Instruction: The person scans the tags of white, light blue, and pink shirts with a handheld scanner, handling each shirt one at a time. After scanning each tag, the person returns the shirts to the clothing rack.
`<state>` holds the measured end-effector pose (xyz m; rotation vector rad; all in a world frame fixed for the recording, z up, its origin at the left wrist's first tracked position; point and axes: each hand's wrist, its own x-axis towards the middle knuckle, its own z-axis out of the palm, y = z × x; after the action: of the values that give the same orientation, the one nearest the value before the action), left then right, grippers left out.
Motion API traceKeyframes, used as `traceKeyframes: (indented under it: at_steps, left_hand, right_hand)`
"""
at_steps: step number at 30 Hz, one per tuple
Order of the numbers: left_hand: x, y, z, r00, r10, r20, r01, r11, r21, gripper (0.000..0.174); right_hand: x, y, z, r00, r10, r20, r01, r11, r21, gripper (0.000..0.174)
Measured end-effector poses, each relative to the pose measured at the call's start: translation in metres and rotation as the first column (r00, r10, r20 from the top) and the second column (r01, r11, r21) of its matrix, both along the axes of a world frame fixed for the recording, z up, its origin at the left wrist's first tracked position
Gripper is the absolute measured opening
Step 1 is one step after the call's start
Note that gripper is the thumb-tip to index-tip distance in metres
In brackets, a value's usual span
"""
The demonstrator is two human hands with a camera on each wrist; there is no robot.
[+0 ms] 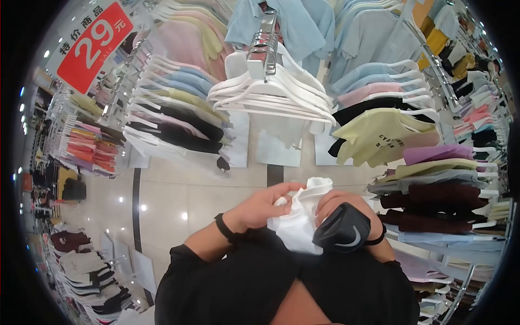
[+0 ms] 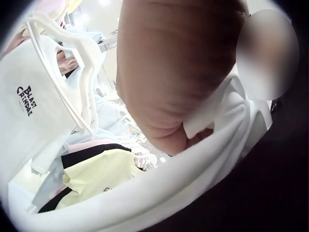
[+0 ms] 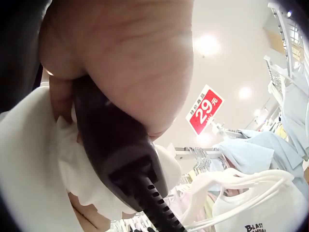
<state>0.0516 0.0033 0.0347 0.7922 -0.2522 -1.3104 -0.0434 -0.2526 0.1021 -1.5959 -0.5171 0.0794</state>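
Observation:
In the head view a white garment is bunched in front of the person's chest. The left hand grips its left side, thumb and fingers on the cloth. The left wrist view shows the white cloth stretching below the hand, most of the fingers hidden. The right hand has its fingers on the garment's right side and holds a black corded handheld device with a grey curved mark. From the device, a ribbed cord runs downward in the right wrist view; its exact kind I cannot tell.
Ahead, white hangers hang from a metal arm. Racks of shirts flank both sides, with a yellow printed shirt at the right. A red price sign stands upper left. Glossy floor tiles lie below.

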Motion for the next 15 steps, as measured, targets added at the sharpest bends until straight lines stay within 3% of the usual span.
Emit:
traceKeyframes:
  at_steps: [3,5,7,8,11,12,13,15]
  left_hand:
    - [-0.02,-0.003,-0.001,0.978,-0.038,0.204,0.021,0.996,0.085,0.072]
    - [-0.023,-0.006,0.002,0.975,-0.057,0.214,0.026,0.989,0.144,0.07]
    - [-0.026,-0.008,0.002,0.973,-0.082,0.217,0.037,0.979,0.201,0.069]
    - [-0.022,-0.013,-0.001,0.968,-0.15,0.201,0.114,0.977,0.177,0.069]
    - [-0.018,-0.022,-0.005,0.949,-0.107,0.296,0.098,0.994,0.044,0.067]
    - [-0.017,-0.024,-0.008,0.977,-0.039,0.211,0.029,0.998,0.049,0.06]
    - [-0.017,-0.022,-0.008,0.971,0.026,0.237,-0.043,0.997,0.066,0.057]
    - [-0.021,-0.016,-0.005,0.95,0.154,0.271,-0.187,0.977,0.101,0.051]
  right_hand:
    - [-0.001,-0.008,-0.01,0.994,0.111,0.004,-0.111,0.994,0.017,0.029]
    - [-0.001,-0.013,-0.025,0.97,0.242,0.026,-0.243,0.97,0.034,0.042]
    - [-0.004,-0.009,-0.028,0.957,0.284,0.067,-0.283,0.959,-0.025,0.043]
    - [-0.004,-0.005,-0.033,0.949,0.303,0.089,-0.302,0.953,-0.025,0.044]
    - [-0.001,-0.005,-0.037,0.941,0.32,0.112,-0.323,0.946,0.009,0.041]
    - [0.002,-0.006,-0.03,0.941,0.318,0.113,-0.326,0.944,0.051,0.041]
    - [0.004,-0.008,-0.024,0.942,0.318,0.112,-0.328,0.94,0.09,0.04]
    - [0.0,-0.016,-0.018,0.978,0.209,0.021,-0.209,0.978,0.008,0.044]
